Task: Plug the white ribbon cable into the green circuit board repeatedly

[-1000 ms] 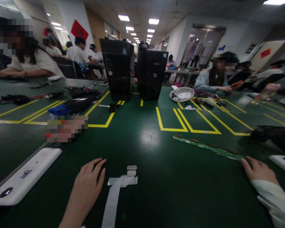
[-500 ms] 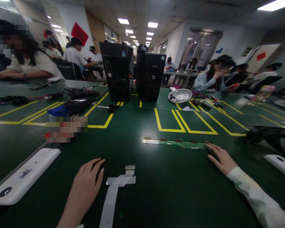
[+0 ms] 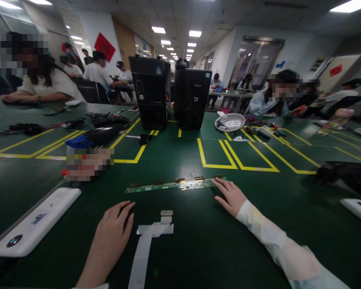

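A long, narrow green circuit board (image 3: 156, 187) lies crosswise on the dark green table (image 3: 180, 245). The fingertips of my right hand (image 3: 231, 196) touch its right end, with thumb and fingers apart. My left hand (image 3: 116, 222) rests on the table left of centre, its fingers spread and nothing in it. Just right of it lies a flat, whitish ribbon cable (image 3: 142, 253) with a crosswise strip and a connector (image 3: 167, 213) at its far end.
Two black computer towers (image 3: 152, 94) stand at the back centre. A white basket (image 3: 229, 122) sits behind on the right, near small parts. White devices (image 3: 37, 220) lie at both sides, and a black pouch (image 3: 104, 132) at the left. Several people sit beyond.
The circuit board has moved left across the table, and my right hand has moved left with its fingertips on the board's right end. My left hand stays where it was. The view has shifted slightly.
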### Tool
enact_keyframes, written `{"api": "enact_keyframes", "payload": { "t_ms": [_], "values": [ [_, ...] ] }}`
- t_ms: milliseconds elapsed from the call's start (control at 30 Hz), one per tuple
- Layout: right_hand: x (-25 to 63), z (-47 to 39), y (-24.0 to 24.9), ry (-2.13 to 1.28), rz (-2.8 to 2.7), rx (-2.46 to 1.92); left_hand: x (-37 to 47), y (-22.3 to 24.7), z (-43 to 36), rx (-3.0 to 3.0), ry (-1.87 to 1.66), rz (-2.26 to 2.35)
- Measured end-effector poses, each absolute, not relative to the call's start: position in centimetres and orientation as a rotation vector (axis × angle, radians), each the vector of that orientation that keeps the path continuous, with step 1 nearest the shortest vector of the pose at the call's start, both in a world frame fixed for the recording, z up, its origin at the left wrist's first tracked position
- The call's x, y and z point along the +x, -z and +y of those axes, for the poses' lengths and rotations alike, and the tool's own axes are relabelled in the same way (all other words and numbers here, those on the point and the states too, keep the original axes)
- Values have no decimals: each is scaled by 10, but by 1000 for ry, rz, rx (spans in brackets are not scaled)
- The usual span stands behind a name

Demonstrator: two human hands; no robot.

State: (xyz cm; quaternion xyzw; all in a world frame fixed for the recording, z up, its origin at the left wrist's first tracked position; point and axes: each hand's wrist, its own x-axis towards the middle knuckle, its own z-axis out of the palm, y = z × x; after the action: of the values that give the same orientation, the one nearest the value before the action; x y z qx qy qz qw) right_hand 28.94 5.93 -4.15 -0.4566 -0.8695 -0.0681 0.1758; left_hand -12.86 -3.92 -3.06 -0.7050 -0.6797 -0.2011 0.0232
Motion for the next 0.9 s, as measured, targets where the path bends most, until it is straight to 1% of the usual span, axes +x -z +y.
{"api": "enact_keyframes", "payload": {
  "t_ms": [233,500,733,900],
  "values": [
    [252,37,29,211,-2521,-1306,-127,29,-40,-2178,585,-2092],
    [243,36,19,252,-2466,-1281,-130,32,-40,-2186,567,-2117],
    [228,52,24,105,-2462,-1067,-129,33,-39,-2188,619,-2086],
    [217,65,32,55,-2456,-1002,-132,35,-39,-2201,620,-2088]
  ]
}}
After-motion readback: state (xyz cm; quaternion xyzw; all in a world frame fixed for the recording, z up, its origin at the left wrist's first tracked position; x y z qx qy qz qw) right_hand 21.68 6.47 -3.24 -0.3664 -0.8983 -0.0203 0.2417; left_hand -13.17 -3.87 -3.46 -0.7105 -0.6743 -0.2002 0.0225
